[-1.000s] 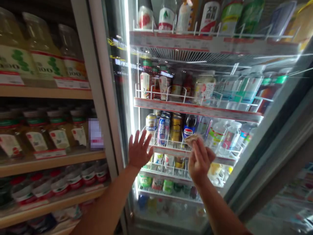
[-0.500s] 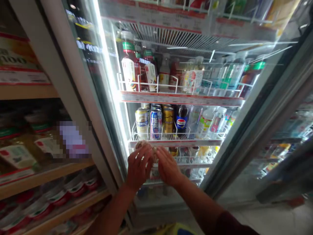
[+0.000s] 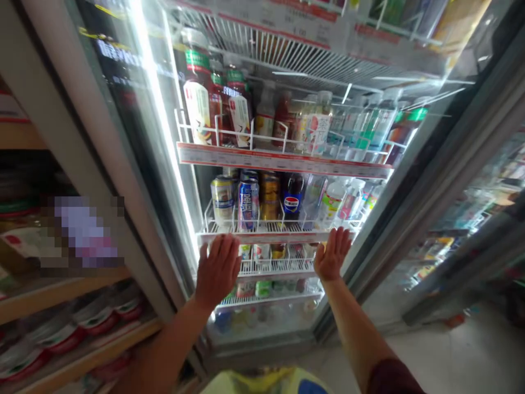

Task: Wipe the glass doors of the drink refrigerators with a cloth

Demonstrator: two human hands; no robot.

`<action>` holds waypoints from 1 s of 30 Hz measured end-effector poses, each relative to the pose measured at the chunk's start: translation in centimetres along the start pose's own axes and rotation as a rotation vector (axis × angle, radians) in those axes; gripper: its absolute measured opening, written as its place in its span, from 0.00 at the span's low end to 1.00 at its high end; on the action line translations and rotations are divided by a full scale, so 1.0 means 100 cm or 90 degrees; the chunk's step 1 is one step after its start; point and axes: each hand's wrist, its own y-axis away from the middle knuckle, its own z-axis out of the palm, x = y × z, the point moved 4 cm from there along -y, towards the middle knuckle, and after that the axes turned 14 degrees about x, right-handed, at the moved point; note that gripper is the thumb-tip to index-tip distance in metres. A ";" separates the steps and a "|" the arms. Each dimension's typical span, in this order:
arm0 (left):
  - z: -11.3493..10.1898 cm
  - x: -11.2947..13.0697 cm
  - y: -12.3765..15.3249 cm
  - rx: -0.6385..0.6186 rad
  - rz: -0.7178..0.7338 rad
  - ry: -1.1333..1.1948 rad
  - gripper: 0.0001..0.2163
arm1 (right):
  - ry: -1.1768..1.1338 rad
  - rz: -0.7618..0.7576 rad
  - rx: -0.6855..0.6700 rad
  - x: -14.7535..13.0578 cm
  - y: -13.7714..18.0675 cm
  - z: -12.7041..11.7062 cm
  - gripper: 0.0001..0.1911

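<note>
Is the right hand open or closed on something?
Open: the right hand has its fingers stretched upward in front of a cooler shelf, with no item visible.

Shop; drinks fridge with price strips

"What covers the right arm?"

"A dark maroon sleeve, plain where it shows; beyond its edge, everything down to the right hand is bare."

"And the left arm?"

"Bare as far as it shows, down to the left hand."

"Anything worn in front?"

"Pale yellow material with a blue patch, apparently clothing, its cut unclear."
</note>
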 end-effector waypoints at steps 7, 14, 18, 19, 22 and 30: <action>-0.008 -0.062 -0.066 0.182 -0.085 -0.050 0.30 | -0.015 -0.029 0.038 -0.003 -0.007 -0.004 0.36; 0.001 -0.027 -0.051 0.044 0.058 0.111 0.22 | -0.016 -0.023 0.044 -0.005 -0.006 -0.004 0.36; -0.003 -0.049 -0.092 0.171 0.018 -0.092 0.28 | -0.003 -0.012 0.034 -0.002 -0.002 -0.002 0.36; -0.004 -0.052 -0.099 0.191 -0.001 -0.120 0.29 | -0.001 -0.009 0.030 -0.002 -0.002 -0.002 0.36; -0.001 -0.033 -0.091 0.152 0.023 -0.065 0.28 | -0.003 -0.008 0.025 -0.002 0.000 -0.002 0.37; 0.004 -0.019 -0.078 0.098 0.067 0.020 0.23 | 0.000 0.009 0.011 0.000 0.001 -0.001 0.36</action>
